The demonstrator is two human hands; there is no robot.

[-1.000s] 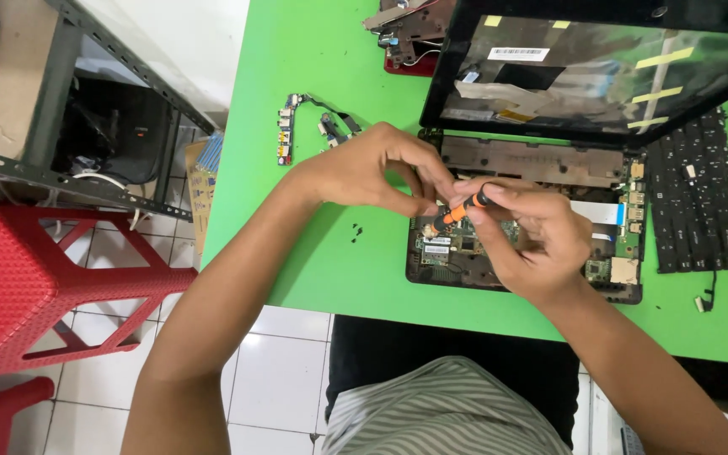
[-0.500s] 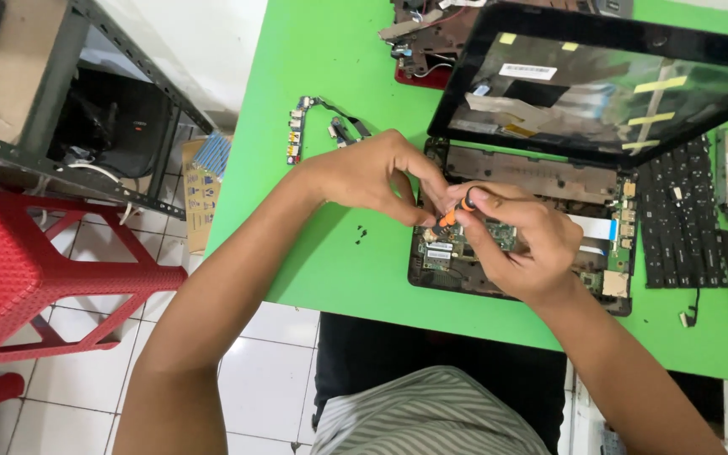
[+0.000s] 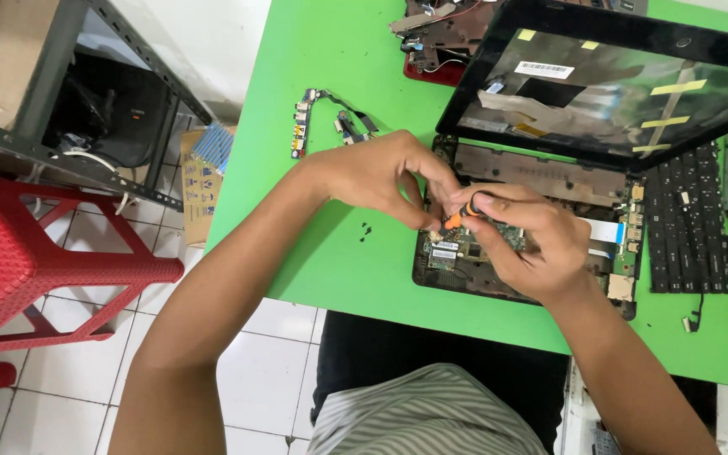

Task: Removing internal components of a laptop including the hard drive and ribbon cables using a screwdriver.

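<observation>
Filling most of the view, a green table (image 3: 339,76) carries an opened laptop (image 3: 549,181) with its keyboard (image 3: 684,223) lifted out to the side. Over the bared circuit board (image 3: 473,244) at the laptop's near left corner, the right hand (image 3: 532,244) pinches a small orange-handled screwdriver (image 3: 463,215), tip down on the board, while the left hand (image 3: 381,173) closes its fingertips beside the tip; whether it holds anything, I cannot tell. Tiny black screws (image 3: 365,231) lie nearby

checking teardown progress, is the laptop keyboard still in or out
Out. The keyboard lies on the green table to the right of the laptop base, whose circuit board is exposed.
</observation>
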